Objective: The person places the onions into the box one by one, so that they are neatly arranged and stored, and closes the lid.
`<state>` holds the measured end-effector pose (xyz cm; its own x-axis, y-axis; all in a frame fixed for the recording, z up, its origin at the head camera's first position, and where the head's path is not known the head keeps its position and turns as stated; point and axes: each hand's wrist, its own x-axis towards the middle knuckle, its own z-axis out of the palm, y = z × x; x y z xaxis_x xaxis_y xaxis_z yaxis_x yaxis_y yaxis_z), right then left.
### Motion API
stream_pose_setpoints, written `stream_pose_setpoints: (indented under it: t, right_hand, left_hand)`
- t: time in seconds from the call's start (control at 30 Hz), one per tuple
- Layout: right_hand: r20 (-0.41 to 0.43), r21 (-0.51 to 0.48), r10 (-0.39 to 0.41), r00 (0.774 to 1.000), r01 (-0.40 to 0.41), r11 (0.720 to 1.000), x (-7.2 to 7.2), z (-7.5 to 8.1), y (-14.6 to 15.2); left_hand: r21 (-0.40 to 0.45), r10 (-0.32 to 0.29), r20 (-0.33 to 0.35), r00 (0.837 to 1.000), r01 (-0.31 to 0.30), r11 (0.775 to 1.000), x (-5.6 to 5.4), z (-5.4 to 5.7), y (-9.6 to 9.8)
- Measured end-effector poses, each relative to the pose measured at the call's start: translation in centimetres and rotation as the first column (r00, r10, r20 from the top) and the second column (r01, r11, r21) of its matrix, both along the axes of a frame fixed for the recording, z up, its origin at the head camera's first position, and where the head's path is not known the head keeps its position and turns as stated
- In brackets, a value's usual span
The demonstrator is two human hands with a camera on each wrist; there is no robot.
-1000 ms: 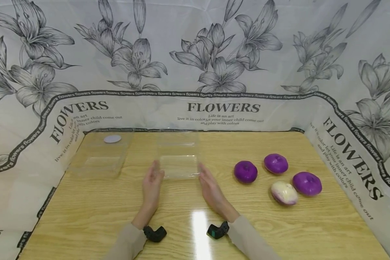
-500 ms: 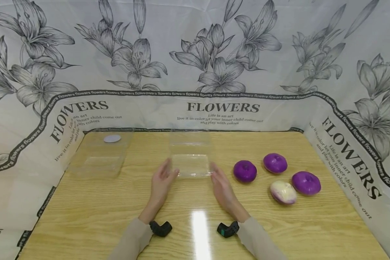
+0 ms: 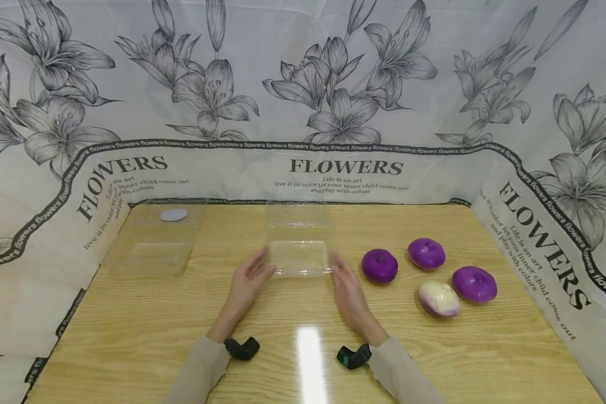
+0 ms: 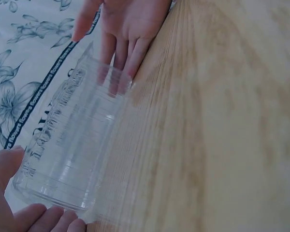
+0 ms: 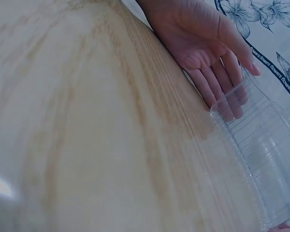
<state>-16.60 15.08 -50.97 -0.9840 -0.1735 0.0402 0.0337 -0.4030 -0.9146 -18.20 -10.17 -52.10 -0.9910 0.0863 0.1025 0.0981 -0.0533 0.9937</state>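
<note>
A clear plastic clamshell box (image 3: 299, 257), its lid raised at the back, stands on the table between both hands in the head view. My left hand (image 3: 249, 276) is at its left side, thumb by the near corner. In the right wrist view the straight fingers (image 5: 217, 84) of that hand show partly through the plastic. My right hand (image 3: 349, 292) is at the opposite side, fingertips right at the wall. The left wrist view has its extended fingers (image 4: 120, 53) behind the box's end. No finger curls round the box.
A second clear box (image 3: 154, 247) with a white oval label (image 3: 174, 215) stands open at the back left. On the right lie three purple onions (image 3: 380, 266) and a paler, whitish one (image 3: 439, 298). Flower-printed cloth (image 3: 353, 112) walls the back and sides of the wooden table (image 3: 131, 331).
The clear box has slid right along the table between my two hands, mostly in the first half second. Since then my left hand has drawn back slightly leftward.
</note>
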Motion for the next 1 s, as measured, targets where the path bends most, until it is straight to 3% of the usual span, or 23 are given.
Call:
stream_pose_setpoints:
  t: [0.23,0.53,0.7,1.0]
  right_hand:
    - [0.007,0.029,-0.015,1.000,0.015,0.999,0.1,0.0,0.0]
    - [-0.016,0.065,-0.052,0.999,0.053,0.997,0.7,-0.2,0.0]
    - [-0.021,0.137,-0.077,0.997,0.079,0.987,1.6,0.0,0.3]
    - [-0.131,0.258,-0.066,0.989,0.099,0.961,3.5,-0.4,1.4]
  left_hand:
    - [-0.009,-0.004,0.012,1.000,0.004,1.000,0.3,0.4,-0.2]
    - [-0.020,-0.025,-0.061,0.998,0.024,1.000,0.8,-0.2,-0.7]
    - [-0.066,-0.023,-0.123,0.992,0.015,0.998,1.9,-0.3,-1.2]
    - [-0.142,-0.053,-0.217,0.975,0.022,0.990,3.6,-0.5,-1.6]
